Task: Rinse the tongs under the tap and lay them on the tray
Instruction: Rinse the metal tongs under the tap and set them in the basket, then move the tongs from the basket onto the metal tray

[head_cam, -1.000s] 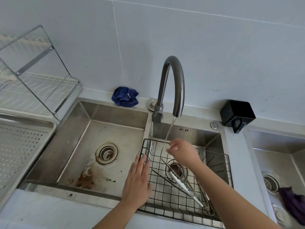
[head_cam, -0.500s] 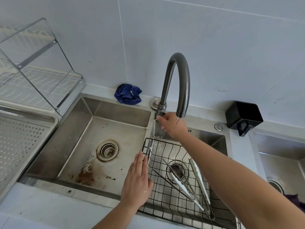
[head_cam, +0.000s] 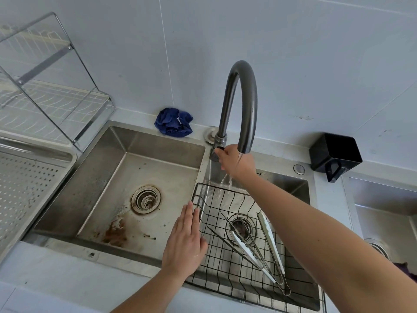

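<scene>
Right hand [head_cam: 234,162] has gone from over the basket up to the tap [head_cam: 242,102], centre of frame. It now grips the tap lever [head_cam: 215,154], thumb on the dark lever, other fingers mostly hidden behind it. Flow looks stronger than a second ago: then a thin stream, now water breaks over the wrist and splashes into the wire basket [head_cam: 222,188] below.

Left hand [head_cam: 185,240] unchanged: flat, fingers straight and together, resting on the basket's left rim, holding nothing.

Tongs [head_cam: 270,239] lie untouched on the basket floor, lower right of centre, over the drain and more than one pair. They sit below and right of where the water lands, so they're not being rinsed yet.

Tray [head_cam: 27,190], perforated steel, sits at left edge of frame, well apart from the tongs.

My read: water is set and rinsing hasn't started. Next is picking up a pair and bringing it under the spout.
</scene>
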`<act>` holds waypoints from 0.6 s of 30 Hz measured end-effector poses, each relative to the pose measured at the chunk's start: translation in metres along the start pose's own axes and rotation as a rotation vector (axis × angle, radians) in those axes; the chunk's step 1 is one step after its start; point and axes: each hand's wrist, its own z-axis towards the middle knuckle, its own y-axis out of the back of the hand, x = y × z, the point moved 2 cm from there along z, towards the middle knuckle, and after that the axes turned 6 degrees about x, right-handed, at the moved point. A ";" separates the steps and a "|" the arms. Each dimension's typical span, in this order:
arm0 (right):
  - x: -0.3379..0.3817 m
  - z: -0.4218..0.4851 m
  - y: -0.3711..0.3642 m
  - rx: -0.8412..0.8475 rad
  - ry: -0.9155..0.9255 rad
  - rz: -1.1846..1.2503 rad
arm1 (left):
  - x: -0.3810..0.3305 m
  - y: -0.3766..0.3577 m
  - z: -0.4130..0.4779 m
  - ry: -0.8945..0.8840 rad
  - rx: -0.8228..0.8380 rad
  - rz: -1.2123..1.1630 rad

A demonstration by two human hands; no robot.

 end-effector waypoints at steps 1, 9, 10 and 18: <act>0.000 0.001 0.001 -0.009 0.004 -0.022 | 0.000 0.000 0.000 0.003 0.005 -0.003; 0.005 0.007 0.008 -0.046 -0.027 0.077 | 0.001 -0.001 0.000 0.010 0.019 -0.006; 0.006 0.007 0.009 -0.039 -0.027 0.086 | 0.000 -0.001 0.000 0.008 0.016 -0.003; -0.011 -0.034 0.021 0.167 -0.055 0.518 | 0.000 0.004 -0.001 0.005 0.043 0.000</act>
